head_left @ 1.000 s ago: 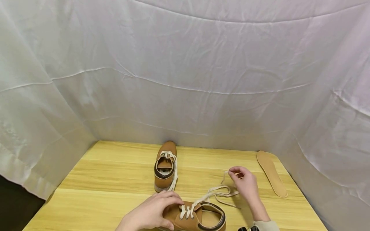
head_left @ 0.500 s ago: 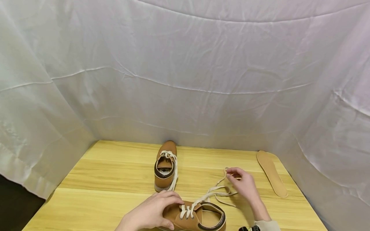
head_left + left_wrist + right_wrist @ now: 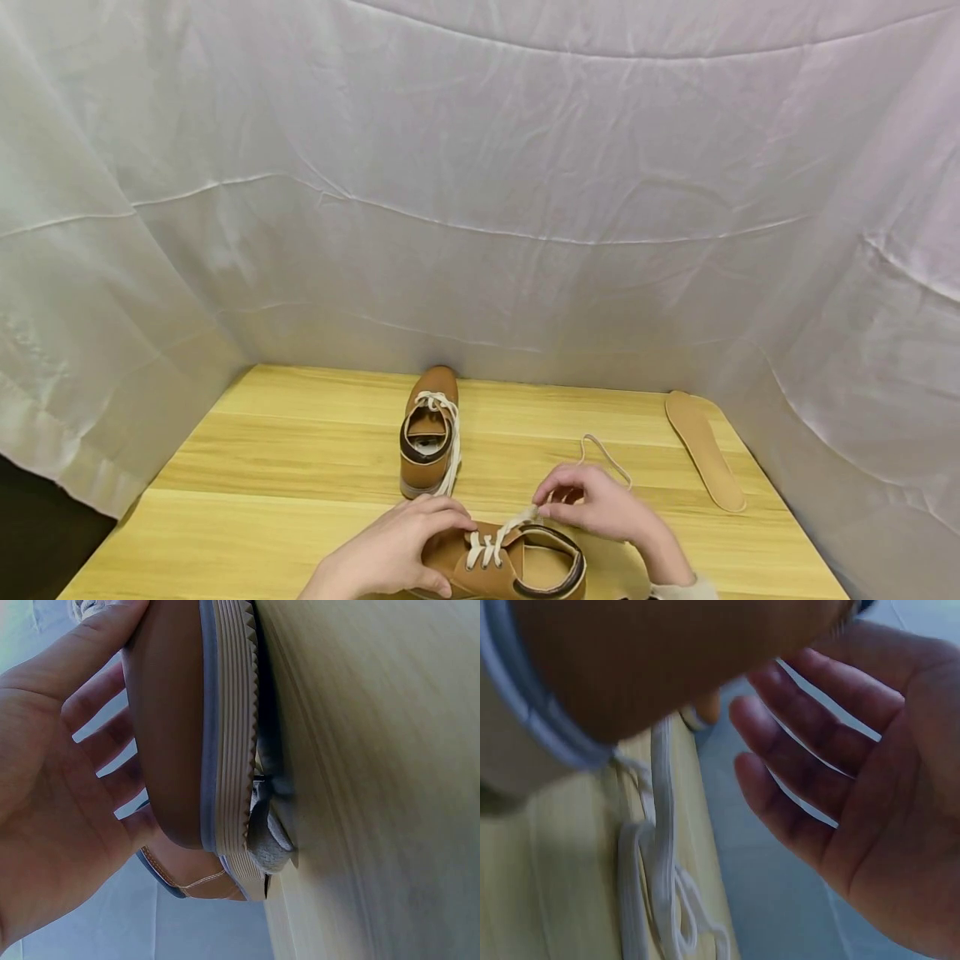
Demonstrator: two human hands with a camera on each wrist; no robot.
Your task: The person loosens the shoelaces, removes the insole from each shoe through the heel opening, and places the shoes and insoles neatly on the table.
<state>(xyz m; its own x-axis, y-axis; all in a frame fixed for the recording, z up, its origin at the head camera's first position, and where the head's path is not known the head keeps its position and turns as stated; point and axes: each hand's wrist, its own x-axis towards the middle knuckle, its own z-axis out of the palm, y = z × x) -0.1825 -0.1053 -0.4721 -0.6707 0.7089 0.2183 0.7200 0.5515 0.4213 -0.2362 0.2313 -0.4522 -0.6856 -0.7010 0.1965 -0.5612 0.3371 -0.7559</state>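
A brown lace-up shoe (image 3: 491, 581) lies sideways at the table's front, toe to the left, with its opening showing a tan inside. My left hand (image 3: 401, 542) holds it over the toe, thumb on the near side and fingers on the far side; the left wrist view shows the toe (image 3: 169, 735) and ribbed sole close up. Beside the shoe's tongue, my right hand (image 3: 596, 502) pinches the cream shoelace (image 3: 517, 520) between thumb and forefinger. In the right wrist view loose shoelace (image 3: 662, 847) hangs below the hand, whose other fingers are loosely curled. The pinching fingertips are largely hidden there.
A second brown shoe (image 3: 430, 482) with cream laces stands behind, toe toward the back curtain (image 3: 480, 283). A tan insole (image 3: 705, 450) lies at the right of the wooden table (image 3: 262, 467). Grey cloth encloses the back and sides.
My right hand has moved left and toward me, from the lace end on the right to the lace beside the shoe's tongue. The left hand and shoe stay put.
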